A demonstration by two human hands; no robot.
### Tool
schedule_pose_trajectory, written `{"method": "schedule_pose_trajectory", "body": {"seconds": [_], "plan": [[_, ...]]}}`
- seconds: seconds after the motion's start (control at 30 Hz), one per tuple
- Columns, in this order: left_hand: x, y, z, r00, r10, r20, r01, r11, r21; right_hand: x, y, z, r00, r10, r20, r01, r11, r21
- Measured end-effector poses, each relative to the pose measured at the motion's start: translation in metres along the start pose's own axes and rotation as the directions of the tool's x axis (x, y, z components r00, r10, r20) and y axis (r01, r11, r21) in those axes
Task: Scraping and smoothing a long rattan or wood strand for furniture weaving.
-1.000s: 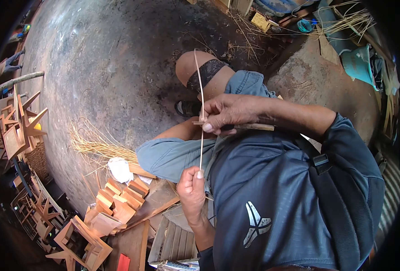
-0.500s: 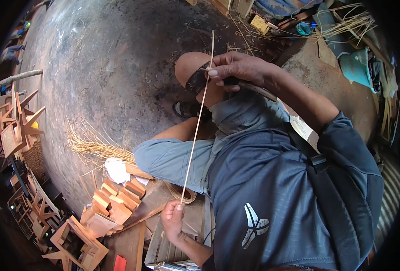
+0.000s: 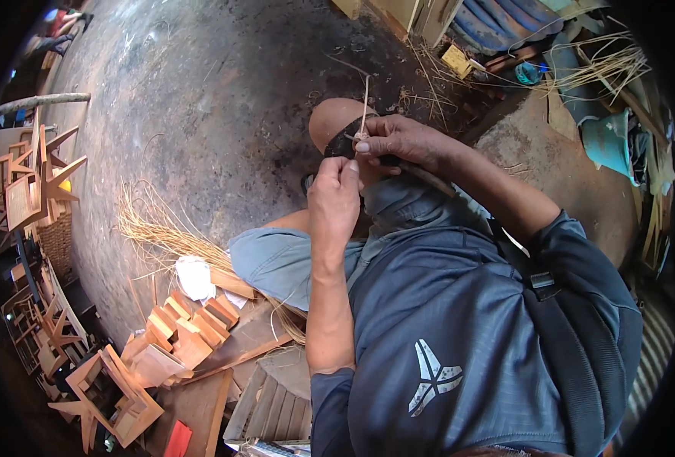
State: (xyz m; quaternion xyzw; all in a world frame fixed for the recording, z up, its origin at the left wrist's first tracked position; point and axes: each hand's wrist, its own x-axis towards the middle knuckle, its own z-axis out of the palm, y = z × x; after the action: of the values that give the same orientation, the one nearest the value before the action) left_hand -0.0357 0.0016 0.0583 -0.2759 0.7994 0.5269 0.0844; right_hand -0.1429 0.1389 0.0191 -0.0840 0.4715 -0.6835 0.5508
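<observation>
Both my hands meet over my bent knee, which has a dark pad [image 3: 337, 145] on it. My right hand [image 3: 402, 145] grips what looks like a knife, its long handle [image 3: 429, 180] running back beneath the wrist. A thin, pale rattan strip [image 3: 366, 107] passes under the right thumb and sticks up past the hand. Just below the thumb, my left hand [image 3: 336, 186] has its fingers pinched together close to the strip; they hide what is between them. The blade is mostly covered by the fingers.
A bundle of rattan strips [image 3: 162, 228] lies on the floor at left, by a white cloth [image 3: 195, 278]. Cut wooden blocks [image 3: 193, 335] and small wooden frames [image 3: 113, 396] stand lower left. At upper right are loose strips [image 3: 604, 68] and a turquoise bucket [image 3: 608, 141].
My left hand has moved up from low near my lap to beside the right hand. The long strip stretched between the hands no longer shows there; a short length stands above the right hand.
</observation>
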Motion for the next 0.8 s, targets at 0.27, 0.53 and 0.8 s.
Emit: {"method": "schedule_pose_trajectory", "body": {"seconds": [0.27,0.53,0.8], "plan": [[-0.038,-0.032,0.0,0.991,0.118,-0.063,-0.12,0.992,-0.029,0.002,0.006,-0.005,0.984,0.009,0.179,-0.014,1.0,0.024],[-0.13,-0.074,-0.046,0.964,-0.265,0.005,0.258,0.936,-0.24,0.004,-0.001,-0.023,0.999,-0.025,0.032,0.022,0.996,0.082],[-0.106,-0.077,-0.027,0.94,-0.324,-0.107,0.246,0.86,-0.448,-0.01,-0.052,-0.045,0.995,-0.007,-0.104,-0.021,0.964,-0.264]]}}
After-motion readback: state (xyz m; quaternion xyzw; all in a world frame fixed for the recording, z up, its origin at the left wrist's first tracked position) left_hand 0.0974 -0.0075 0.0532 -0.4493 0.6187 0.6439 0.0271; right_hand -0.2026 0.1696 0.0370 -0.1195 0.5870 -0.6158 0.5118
